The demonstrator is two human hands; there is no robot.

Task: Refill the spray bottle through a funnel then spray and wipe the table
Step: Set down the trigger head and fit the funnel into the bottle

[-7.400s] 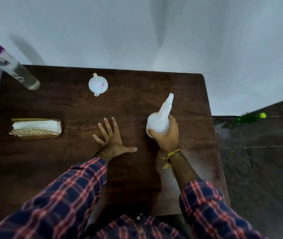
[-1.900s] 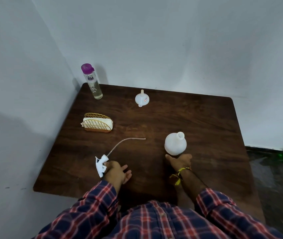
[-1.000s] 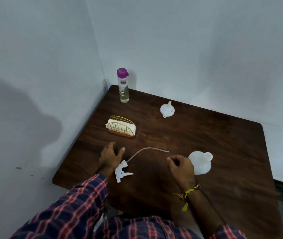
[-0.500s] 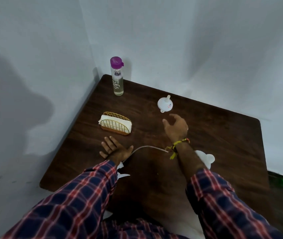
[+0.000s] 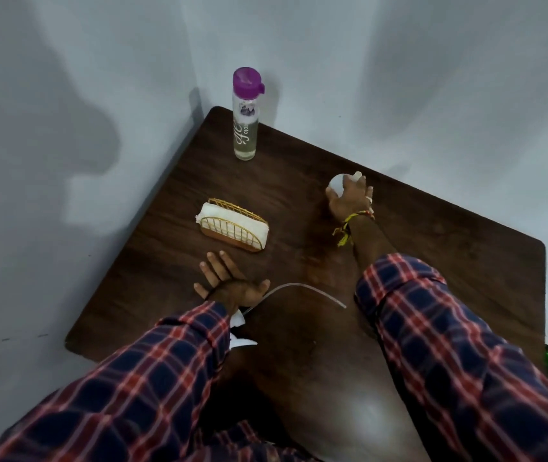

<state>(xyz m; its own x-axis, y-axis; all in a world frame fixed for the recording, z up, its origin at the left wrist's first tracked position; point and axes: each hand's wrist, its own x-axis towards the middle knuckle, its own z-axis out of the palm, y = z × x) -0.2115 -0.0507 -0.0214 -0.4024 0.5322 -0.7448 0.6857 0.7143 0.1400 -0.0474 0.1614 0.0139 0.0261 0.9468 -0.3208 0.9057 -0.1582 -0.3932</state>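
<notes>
Dark wood-grain worktop (image 5: 299,345), smooth, with a soft glossy sheen near its front edge. At the worktop's far corner, clear glossy bottle (image 5: 245,128), glass or plastic cannot be told, with smooth purple plastic cap (image 5: 247,81) and printed lettering. Toward the worktop's middle, thin golden metal wire holder (image 5: 232,225) on a brown base, holding folded white cloth (image 5: 232,221), soft and matt. Under the right hand (image 5: 349,203), white matt plastic funnel (image 5: 337,183). Near the left hand (image 5: 229,281), thin translucent plastic tube (image 5: 306,288) and white plastic sprayer head (image 5: 240,331), smooth. Checked woven cloth sleeves (image 5: 449,345), matt. Yellow thread band (image 5: 346,231) at the right wrist. Matt painted walls (image 5: 399,78) beyond the worktop.
</notes>
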